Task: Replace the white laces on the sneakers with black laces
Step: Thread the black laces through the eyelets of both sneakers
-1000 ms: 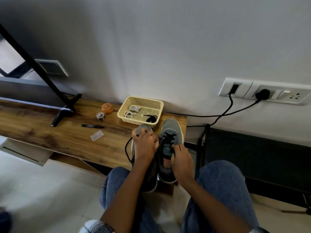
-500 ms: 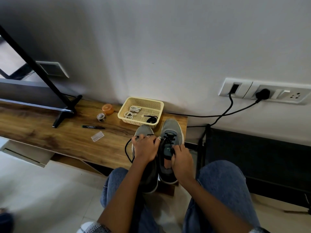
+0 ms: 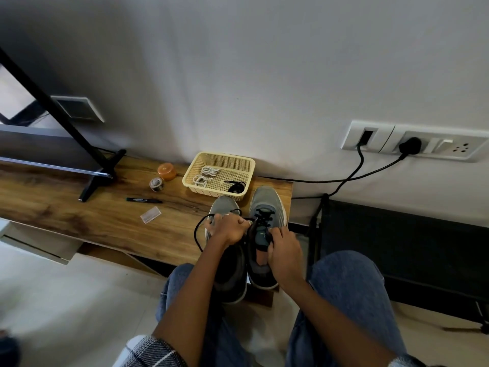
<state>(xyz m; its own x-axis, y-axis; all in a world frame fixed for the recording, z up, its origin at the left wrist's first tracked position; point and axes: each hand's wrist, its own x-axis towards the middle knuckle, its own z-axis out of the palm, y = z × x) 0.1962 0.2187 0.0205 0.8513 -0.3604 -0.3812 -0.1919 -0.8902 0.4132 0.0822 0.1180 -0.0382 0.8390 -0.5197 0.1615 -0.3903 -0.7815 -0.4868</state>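
1. A long wood-grain table (image 3: 79,207) stood against a pale grey wall (image 3: 238,62).
2. On it lay a black marker pen (image 3: 144,200), a small clear plastic packet (image 3: 150,214), a small roll of tape (image 3: 156,183) and a round orange container (image 3: 166,171).
3. A black angled stand foot (image 3: 99,176) rested at the table's left.
4. Two black cables (image 3: 354,176) ran from a white wall socket strip (image 3: 412,141).

My left hand (image 3: 227,229) hides most of the left sneaker's (image 3: 224,207) eyelets; whether my right hand (image 3: 284,247) pinches the black lace (image 3: 197,231), I can't tell.
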